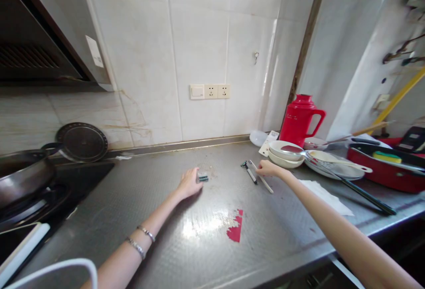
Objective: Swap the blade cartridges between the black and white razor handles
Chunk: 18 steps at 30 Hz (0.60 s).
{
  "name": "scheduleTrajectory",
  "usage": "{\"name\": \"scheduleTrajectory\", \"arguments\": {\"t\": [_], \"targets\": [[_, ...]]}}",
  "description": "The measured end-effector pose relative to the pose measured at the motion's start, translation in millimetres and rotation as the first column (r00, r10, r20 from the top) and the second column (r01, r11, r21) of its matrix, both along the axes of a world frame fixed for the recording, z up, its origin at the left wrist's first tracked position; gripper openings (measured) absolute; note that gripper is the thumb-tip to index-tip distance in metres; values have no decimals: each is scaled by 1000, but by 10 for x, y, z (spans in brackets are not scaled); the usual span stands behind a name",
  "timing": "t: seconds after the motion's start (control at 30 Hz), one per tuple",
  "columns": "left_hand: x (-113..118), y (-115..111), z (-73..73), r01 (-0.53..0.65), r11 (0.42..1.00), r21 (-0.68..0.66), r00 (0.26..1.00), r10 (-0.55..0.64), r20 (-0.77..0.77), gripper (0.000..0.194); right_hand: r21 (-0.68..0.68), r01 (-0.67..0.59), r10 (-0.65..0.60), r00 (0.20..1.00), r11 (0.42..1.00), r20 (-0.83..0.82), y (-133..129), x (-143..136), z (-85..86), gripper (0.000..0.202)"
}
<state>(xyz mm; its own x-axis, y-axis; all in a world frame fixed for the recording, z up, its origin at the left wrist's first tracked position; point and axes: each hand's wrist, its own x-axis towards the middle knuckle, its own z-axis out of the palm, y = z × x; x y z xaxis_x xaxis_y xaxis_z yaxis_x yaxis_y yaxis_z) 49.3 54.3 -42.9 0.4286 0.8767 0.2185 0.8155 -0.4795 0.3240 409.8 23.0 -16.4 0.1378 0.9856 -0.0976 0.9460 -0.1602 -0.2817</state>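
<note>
My left hand (190, 183) rests on the steel counter, fingers closed around a small clear case (203, 177) with dark green strips in it; the fingers hide part of it. To the right, my right hand (268, 168) is closed, its fingertips on a slim white stick-like handle (265, 184) lying slantwise on the counter. What kind of tool it belongs to I cannot make out. Just left of it lies a razor (250, 174) with a black and white handle and a dark green head. A torn red patch (236, 228) is on the counter nearer to me.
At the right are stacked bowls (284, 161), a red thermos (300, 121), plates with a ladle (335, 160), a red pan (385, 167) and a white paper (327, 196). A pot (25, 176) stands on the stove at left, with a round dark lid (82, 142) behind.
</note>
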Motion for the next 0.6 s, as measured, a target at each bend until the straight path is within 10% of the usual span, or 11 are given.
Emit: {"name": "scheduleTrajectory", "arguments": {"t": [0.6], "targets": [[20, 54, -28, -12, 998, -61, 995, 19, 100, 46, 94, -79, 62, 983, 992, 172, 2, 2, 45, 31]]}}
